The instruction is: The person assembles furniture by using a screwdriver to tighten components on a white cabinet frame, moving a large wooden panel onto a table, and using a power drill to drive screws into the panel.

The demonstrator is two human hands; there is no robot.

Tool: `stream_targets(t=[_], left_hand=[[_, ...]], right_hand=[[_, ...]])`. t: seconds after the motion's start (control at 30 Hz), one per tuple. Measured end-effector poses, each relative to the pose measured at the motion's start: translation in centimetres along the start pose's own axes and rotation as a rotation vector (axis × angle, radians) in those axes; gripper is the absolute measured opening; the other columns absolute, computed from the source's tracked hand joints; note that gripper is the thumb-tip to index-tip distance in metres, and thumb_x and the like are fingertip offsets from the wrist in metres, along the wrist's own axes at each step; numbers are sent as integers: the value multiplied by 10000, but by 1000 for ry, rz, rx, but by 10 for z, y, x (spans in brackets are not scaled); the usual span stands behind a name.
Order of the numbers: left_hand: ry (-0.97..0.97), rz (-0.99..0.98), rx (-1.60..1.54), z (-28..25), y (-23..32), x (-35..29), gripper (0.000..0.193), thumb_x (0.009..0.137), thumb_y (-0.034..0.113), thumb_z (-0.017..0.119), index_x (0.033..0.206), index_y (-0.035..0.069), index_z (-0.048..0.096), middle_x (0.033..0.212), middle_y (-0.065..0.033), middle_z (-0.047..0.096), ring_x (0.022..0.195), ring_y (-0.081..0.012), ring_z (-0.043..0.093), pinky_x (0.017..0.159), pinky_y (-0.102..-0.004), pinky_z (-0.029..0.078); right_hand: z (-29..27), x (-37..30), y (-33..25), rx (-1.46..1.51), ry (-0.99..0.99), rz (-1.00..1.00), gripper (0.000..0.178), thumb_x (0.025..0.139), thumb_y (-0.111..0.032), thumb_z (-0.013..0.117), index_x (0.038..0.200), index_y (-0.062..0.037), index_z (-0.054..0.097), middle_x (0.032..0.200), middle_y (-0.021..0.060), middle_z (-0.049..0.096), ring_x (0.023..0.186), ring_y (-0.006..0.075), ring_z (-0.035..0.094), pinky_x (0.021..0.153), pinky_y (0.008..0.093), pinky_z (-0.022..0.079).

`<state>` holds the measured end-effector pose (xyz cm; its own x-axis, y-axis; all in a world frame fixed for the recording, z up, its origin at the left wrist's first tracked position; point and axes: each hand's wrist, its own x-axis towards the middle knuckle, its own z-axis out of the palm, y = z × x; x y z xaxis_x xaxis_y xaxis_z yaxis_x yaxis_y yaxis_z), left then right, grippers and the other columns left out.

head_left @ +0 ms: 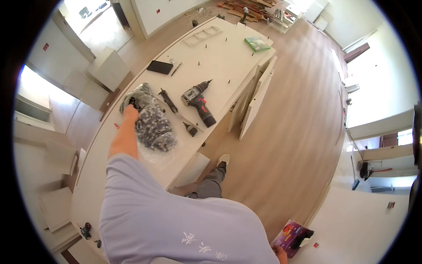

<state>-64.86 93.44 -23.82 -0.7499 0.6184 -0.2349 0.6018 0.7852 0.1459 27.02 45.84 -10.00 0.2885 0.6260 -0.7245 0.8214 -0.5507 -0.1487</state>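
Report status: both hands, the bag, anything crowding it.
Left hand at mouth of clear plastic bag; right hand at purple box. Bag lying on white worktop, small parts inside. Black tool and cordless drill close on its right.

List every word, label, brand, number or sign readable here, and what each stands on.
Lavender shirt: white characters, left uncopied.
Purple box: printing, too small to read.
Green box: printing, too small to read.
Red wall label: too small to read.
Drill: no legible lettering.
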Motion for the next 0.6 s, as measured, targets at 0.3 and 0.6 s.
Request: stream_targets(t=[0.3,0.6], left_hand=[[-191,-90,221,-20,40,-17,468,1023,20,484,1477,117,548,1558,-166,475,1364,-380,535,1129,-489,482],[-112,-67,186,-12,27,0,423,1048,111,438,1450,98,569,1456,-199,572,1321,-407,571,1091,-509,494]], right_hand=[[-192,104,11,-89,205,-79,424,994,-349,674,1309,-66,686,1239,223,714,1145,386,674,981,432,537],[-211,183,-64,92,82,-128,451,917,-252,710,1269,26,661,1159,171,758,1010,296,746,916,435,582]])
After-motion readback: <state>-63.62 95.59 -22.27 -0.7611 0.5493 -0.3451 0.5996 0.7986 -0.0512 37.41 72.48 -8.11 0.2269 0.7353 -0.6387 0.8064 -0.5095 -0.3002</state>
